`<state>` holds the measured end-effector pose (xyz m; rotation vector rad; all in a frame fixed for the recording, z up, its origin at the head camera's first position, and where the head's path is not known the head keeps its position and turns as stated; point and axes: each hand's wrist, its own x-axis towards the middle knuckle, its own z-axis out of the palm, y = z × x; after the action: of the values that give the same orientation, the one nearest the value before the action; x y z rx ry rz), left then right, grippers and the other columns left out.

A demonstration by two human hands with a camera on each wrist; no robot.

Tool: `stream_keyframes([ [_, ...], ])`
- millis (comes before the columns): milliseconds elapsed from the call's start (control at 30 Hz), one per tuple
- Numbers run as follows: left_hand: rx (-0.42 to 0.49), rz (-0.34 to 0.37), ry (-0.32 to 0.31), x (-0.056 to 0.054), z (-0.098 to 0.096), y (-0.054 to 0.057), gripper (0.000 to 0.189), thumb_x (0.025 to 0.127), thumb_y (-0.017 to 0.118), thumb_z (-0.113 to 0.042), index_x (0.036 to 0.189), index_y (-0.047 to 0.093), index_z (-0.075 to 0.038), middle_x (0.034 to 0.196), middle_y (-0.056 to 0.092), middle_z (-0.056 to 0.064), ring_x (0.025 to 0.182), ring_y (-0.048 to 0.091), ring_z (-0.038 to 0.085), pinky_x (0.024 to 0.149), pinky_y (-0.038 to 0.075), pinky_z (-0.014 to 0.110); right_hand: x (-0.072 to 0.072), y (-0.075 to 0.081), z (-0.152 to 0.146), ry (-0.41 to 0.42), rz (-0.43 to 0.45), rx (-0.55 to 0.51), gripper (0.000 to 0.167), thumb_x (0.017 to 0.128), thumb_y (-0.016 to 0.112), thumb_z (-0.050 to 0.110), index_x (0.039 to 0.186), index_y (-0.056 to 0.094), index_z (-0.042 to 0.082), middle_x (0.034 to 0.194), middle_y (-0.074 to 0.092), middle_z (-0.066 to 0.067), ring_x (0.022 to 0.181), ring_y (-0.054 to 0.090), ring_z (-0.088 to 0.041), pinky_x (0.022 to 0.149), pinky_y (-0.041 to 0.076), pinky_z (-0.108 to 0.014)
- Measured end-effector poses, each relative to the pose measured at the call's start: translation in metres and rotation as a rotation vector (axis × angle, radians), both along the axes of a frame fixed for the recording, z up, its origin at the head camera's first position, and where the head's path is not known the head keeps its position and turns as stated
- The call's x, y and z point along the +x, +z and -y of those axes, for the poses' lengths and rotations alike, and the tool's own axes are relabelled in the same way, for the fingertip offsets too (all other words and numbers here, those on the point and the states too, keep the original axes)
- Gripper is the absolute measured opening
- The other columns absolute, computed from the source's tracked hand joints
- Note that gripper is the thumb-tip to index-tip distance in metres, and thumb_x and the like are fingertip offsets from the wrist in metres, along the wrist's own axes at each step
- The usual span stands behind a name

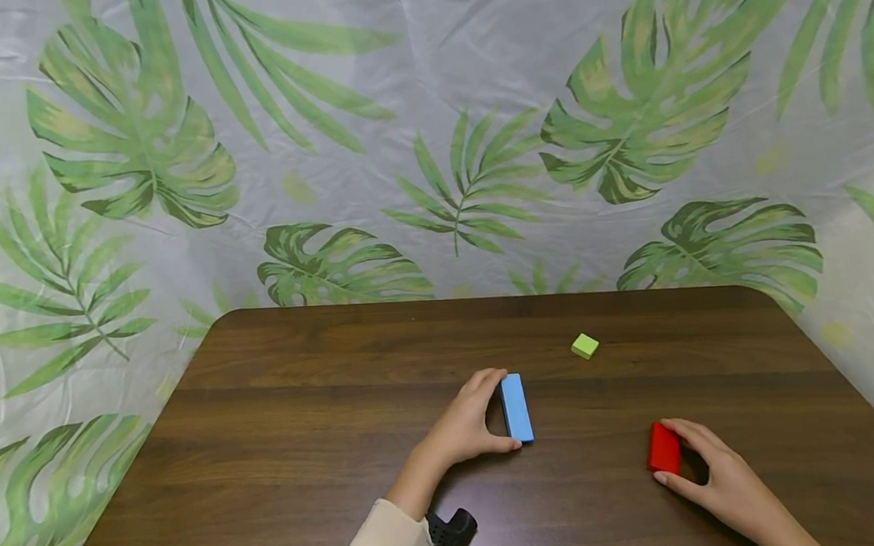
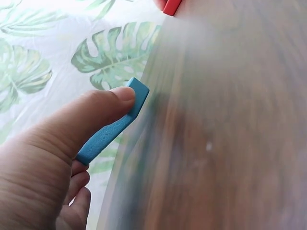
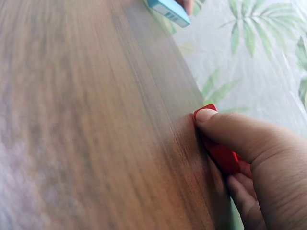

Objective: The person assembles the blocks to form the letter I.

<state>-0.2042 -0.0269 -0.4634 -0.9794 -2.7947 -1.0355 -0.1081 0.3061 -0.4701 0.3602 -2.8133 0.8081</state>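
Note:
A long blue block [image 1: 516,408] is pinched lengthwise by my left hand [image 1: 467,421], fingers at its far end and thumb at its near end. The left wrist view shows the thumb pressed on one end of the blue block [image 2: 108,135]. To the right, my right hand [image 1: 720,473] pinches a shorter red block [image 1: 664,448] between thumb and fingers. Up close in the right wrist view, the thumb lies on one end of the red block [image 3: 221,155]. Beyond both hands a small light green block [image 1: 584,346] lies on the table, touched by neither.
The brown wooden table [image 1: 305,448] has rounded far corners. Behind it hangs a pale curtain [image 1: 371,177] with a green leaf print. A black wrist mount [image 1: 453,531] juts out beside the left sleeve [image 1: 386,543].

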Motion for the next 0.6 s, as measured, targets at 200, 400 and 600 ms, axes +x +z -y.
stream_keyframes([
  [200, -0.014, 0.021, 0.003, -0.002, 0.008, 0.000, 0.095, 0.065, 0.079, -0.038, 0.140, 0.030, -0.008, 0.137, 0.033, 0.005, 0.123, 0.035, 0.019, 0.095, 0.036, 0.036, 0.000, 0.000, 0.000, -0.004, -0.003, 0.002, 0.067, 0.070, 0.077, 0.027, 0.125, 0.047, 0.003, 0.121, 0.046, -0.015, 0.102, 0.048, -0.032, 0.071, 0.044, -0.048],
  [400, -0.006, 0.069, -0.014, -0.004, 0.013, -0.001, 0.094, 0.067, 0.078, -0.037, 0.141, 0.028, -0.008, 0.139, 0.031, 0.006, 0.124, 0.033, 0.019, 0.096, 0.035, 0.037, 0.000, 0.000, 0.000, 0.000, -0.003, -0.005, 0.067, 0.071, 0.077, 0.026, 0.125, 0.047, 0.002, 0.121, 0.046, -0.016, 0.102, 0.048, -0.034, 0.072, 0.043, -0.052],
  [600, -0.014, 0.111, -0.037, -0.005, 0.015, -0.001, 0.092, 0.068, 0.076, -0.035, 0.141, 0.027, -0.007, 0.140, 0.030, 0.008, 0.125, 0.032, 0.021, 0.096, 0.034, 0.037, 0.000, 0.001, 0.000, -0.002, -0.006, -0.002, 0.067, 0.071, 0.077, 0.027, 0.125, 0.047, 0.002, 0.121, 0.046, -0.015, 0.102, 0.049, -0.033, 0.071, 0.044, -0.049],
])
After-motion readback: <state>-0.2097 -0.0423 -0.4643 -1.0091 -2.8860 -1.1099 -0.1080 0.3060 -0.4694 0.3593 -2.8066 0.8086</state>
